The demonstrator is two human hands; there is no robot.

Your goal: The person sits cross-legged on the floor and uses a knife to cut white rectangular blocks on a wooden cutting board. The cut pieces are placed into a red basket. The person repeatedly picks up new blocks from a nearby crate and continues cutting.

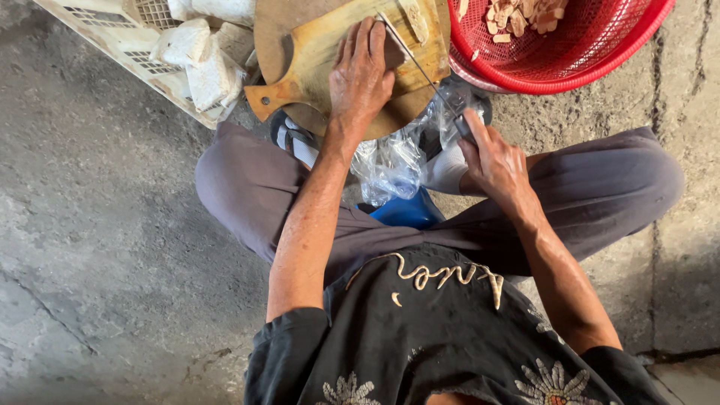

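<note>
a long thin-bladed knife [420, 64] lies angled across a pale wooden cutting board with a handle [315, 52], its grip closed in the right hand [491, 157]. the left hand [361, 75] lies flat, fingers spread, pressing a brownish block on the board. a red plastic mesh basket of cut pieces [600, 52] stands just beside it.

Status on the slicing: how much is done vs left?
Done: cut pieces already lie in the red basket. In hand: the left hand presses a block flat on the wooden cutting board while the right hand holds the knife against it. Left: several wrapped whitish blocks wait in the pale crate.
</note>
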